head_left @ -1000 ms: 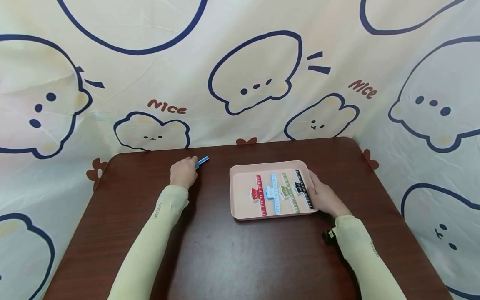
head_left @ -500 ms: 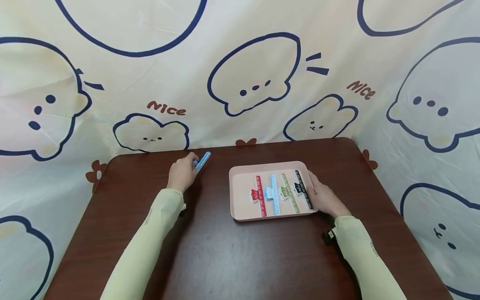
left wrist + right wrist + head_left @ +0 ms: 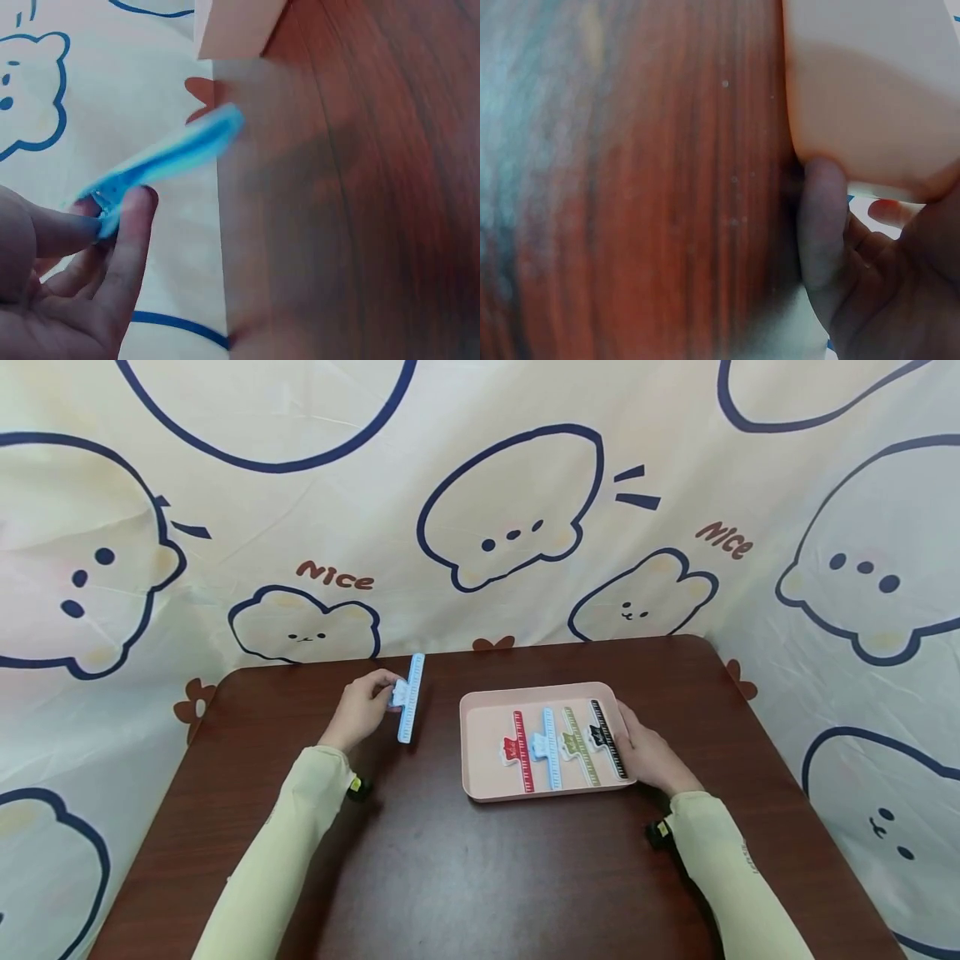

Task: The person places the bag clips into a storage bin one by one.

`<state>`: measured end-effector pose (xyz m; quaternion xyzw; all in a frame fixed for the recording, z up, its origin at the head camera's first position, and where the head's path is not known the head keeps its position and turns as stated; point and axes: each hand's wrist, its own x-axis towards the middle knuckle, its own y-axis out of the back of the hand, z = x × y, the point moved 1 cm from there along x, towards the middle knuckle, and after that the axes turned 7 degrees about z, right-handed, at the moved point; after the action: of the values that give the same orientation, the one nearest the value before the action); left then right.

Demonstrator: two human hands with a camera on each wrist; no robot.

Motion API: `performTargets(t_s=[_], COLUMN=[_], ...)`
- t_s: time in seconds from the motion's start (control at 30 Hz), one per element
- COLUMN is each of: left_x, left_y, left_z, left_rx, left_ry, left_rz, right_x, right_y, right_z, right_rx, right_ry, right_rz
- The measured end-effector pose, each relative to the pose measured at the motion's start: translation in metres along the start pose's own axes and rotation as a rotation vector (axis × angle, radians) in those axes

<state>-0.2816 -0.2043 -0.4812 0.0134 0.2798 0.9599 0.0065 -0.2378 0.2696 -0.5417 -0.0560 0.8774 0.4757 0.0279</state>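
Note:
In the head view my left hand [image 3: 362, 708] pinches a light blue ruler clip [image 3: 408, 698] by its shaped grip. The clip is held above the back left of the table, its long ruled bar nearly upright in that picture. In the left wrist view the same clip [image 3: 169, 154] is blurred, between thumb and fingers. My right hand [image 3: 654, 750] grips the right end of a pink tray [image 3: 480, 752]. On the tray lie a red clip [image 3: 522, 752], a second blue clip [image 3: 551, 747], a green clip [image 3: 581, 747] and a black clip [image 3: 609, 739], side by side.
The dark wooden table [image 3: 480, 877] has rounded back corners. Behind and beside it hangs a pale cloth [image 3: 517, 502] with blue cartoon outlines. A small black device [image 3: 360, 789] is at the left wrist, and another [image 3: 658, 835] at the right.
My left hand has turned and drawn slightly back, swinging the blue clip from slanted and mostly hidden to nearly upright and fully shown. The right hand and tray have stayed put.

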Motion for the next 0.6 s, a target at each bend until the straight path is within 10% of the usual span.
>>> performTargets(t_s=[0.3,0.6], left_x=[-0.004,-0.012], left_y=[-0.002,0.000], left_z=[-0.001,0.006], left_rx=[-0.421,-0.323], left_ry=[0.152,0.185], left_rz=[-0.070,-0.071], right_x=[0.001,0.000], right_y=[-0.001,-0.001], right_z=[0.001,0.002], right_rx=[0.001,-0.001], right_ry=[0.009,-0.010], right_rz=[0.006,0.007])
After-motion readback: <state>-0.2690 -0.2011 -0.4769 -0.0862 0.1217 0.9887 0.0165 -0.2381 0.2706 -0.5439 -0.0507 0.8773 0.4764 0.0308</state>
